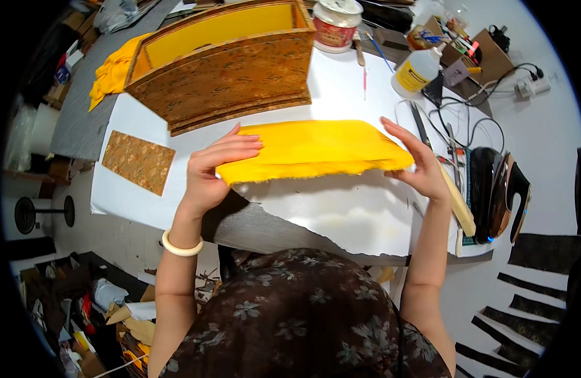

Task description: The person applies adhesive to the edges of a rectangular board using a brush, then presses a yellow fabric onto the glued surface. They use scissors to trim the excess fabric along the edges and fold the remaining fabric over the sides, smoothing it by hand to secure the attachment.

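Between my hands is a flat panel covered in yellow fabric point(316, 148), its near edge frayed. My left hand point(218, 164) grips its left end, fingers lying over the top. At the right end my right hand point(418, 162) holds the corner between thumb and fingers. Just beyond stands a box point(234, 82) with brown patterned covering outside and yellow lining inside. To the left of my left hand lies a loose brown patterned piece point(138, 162). The underside of the yellow panel is hidden.
White paper point(341, 214) covers the table. At the back are a white tub point(336, 25) and a squeeze bottle point(416, 72). A wooden stick point(455, 198), cables and an iron point(511, 198) lie at the right. Yellow cloth point(117, 72) is bunched at the far left.
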